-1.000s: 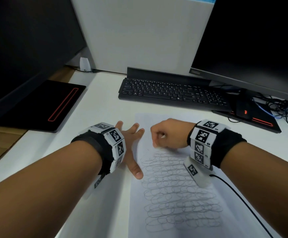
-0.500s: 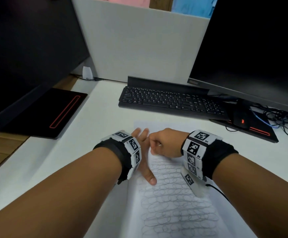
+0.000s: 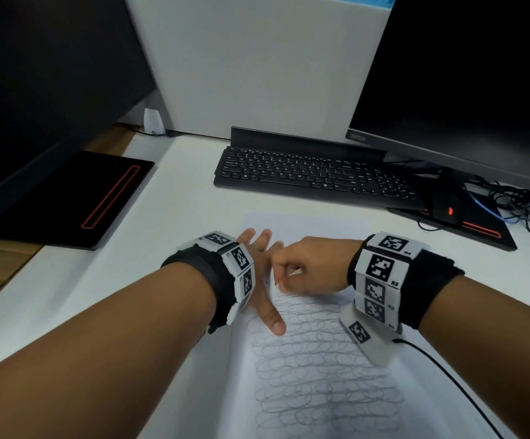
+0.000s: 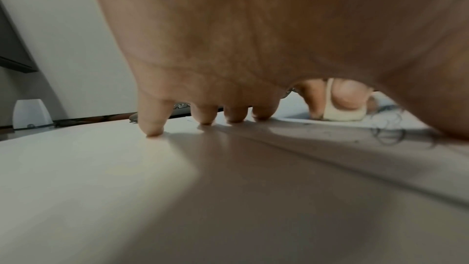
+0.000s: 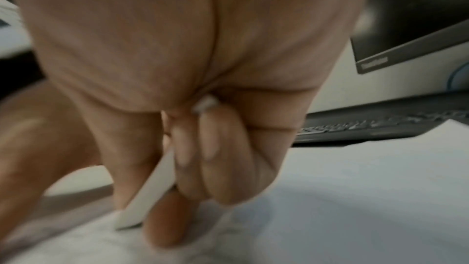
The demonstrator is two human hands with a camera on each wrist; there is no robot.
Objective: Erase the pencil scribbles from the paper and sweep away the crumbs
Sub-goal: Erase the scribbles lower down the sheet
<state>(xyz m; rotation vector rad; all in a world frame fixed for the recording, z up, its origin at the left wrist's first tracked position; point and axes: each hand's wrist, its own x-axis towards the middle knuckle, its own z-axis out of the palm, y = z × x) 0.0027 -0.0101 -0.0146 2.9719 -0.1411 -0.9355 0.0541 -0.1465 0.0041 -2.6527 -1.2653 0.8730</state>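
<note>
Eraser [image 4: 341, 112] sits pinched in the right hand [image 3: 312, 264], fingers curled tight around it, its working edge down on the paper [image 3: 415, 391] at the top row of scribbles [image 3: 324, 384]. The right wrist view is blurred, so the exact contact spot is unclear. Left hand [image 3: 259, 280] lies flat at the sheet's 9 o'clock edge, fingers [image 4: 152, 121] spread and straight, tips pressing on the tabletop [image 3: 178, 217] and paper, thumb over the first loops.

How to do this step well, as I judge it:
- Keep the left hand pinning the sheet close to the rub zone — otherwise the paper buckles or creases.
- Use short strokes, directed away from the pinning hand, not toward it.
- Use moderate pressure; the graphite looks dense, so several passes beat one hard one.
- Work from 12 o'clock down to 6 o'clock, moving the pinning hand along.
- Hold crumbs for one sweep at the end, pushed off the 3 o'clock side, away from the keyboard [image 3: 314, 174].

Almost the whole scribble block looks untouched — task is early. A few dark specks near the eraser in the left wrist view may be crumbs.

Count: 1 paper, 1 eraser, 1 scribble block, 2 hands, 1 keyboard, 2 monitors.
</note>
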